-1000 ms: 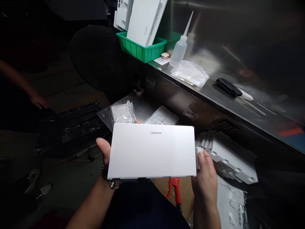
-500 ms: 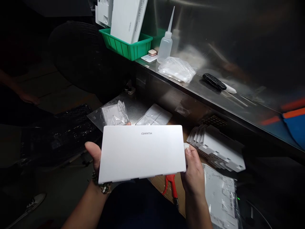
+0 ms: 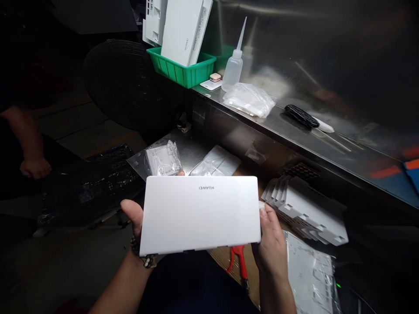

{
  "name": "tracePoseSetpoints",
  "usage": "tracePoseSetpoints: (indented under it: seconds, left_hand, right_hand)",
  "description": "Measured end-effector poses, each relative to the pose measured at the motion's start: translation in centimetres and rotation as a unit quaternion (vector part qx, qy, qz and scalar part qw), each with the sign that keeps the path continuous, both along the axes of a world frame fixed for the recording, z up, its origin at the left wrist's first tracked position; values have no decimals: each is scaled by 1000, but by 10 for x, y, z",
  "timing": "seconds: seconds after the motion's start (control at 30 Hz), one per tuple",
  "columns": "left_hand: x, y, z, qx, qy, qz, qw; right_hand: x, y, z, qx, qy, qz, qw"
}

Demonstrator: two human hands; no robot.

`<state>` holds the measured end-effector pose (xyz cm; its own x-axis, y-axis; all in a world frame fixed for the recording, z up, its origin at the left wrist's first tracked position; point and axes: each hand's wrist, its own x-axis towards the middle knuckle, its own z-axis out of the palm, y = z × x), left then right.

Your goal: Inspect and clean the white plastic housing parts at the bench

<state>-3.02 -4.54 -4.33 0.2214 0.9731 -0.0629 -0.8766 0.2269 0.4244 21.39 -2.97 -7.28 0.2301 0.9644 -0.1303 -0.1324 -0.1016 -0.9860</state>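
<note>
A white rectangular plastic cover (image 3: 199,218) with upside-down HUAWEI lettering is held up in front of me, its smooth face toward the camera. My left hand (image 3: 134,218) supports it from beneath at the left end, thumb sticking out past the edge; most of its fingers are hidden behind the cover. At the right end, my right hand (image 3: 270,229) is closed, with a small white wad (image 3: 261,205), perhaps a cloth, pinched against the cover's edge. Below the cover, a red air blow gun (image 3: 240,261) lies on the cardboard-coloured bench top.
Stacked white covers (image 3: 310,209) stand at the right, above a bagged white part (image 3: 309,270). On the steel shelf (image 3: 268,126) are a green bin (image 3: 186,74) of white panels, a squeeze bottle (image 3: 233,69) and plastic bags (image 3: 250,99). Another person's hand (image 3: 36,168) shows at far left.
The whole view has shifted slightly, so things sit a little lower and further right. My hands keep the same hold on the cover. The other person's hand shows more fully.
</note>
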Motion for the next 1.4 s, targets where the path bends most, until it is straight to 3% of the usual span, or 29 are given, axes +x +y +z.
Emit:
tracePoseSetpoints:
  seconds: [0.1,0.17,0.37,0.53,0.63,0.7,0.93,1.13,1.2,1.27,1.33,1.4]
  left_hand:
    - [-11,1,-5,12,35,8,999]
    - [-24,3,-9,4,119,9,993]
    - [-46,10,-16,-53,374,30,925]
    - [-29,12,-7,117,528,77,837]
    - [-22,15,2,212,563,75,796]
    - [-20,18,5,247,569,69,781]
    - [-14,18,4,299,564,29,769]
    - [-16,16,3,321,562,27,762]
    - [-15,14,-2,324,535,53,778]
    - [-10,12,-11,286,437,120,844]
    - [-3,10,-20,170,286,185,925]
    - [1,7,-26,10,141,155,978]
  right_hand:
    - [1,2,-2,0,0,4,1000]
    - [3,2,-7,10,-6,-3,1000]
    - [17,7,-32,105,-40,-38,993]
    - [23,18,-35,137,-65,-73,986]
    - [29,21,-29,135,-27,-118,983]
    - [33,22,-25,111,25,-114,987]
    - [27,22,-16,16,176,3,984]
    - [22,20,-20,23,224,-2,974]
    - [22,18,-17,49,240,-21,969]
    - [23,16,-13,74,244,-39,966]
    - [22,12,-8,93,239,-51,965]
    - [20,7,-5,109,228,-46,967]
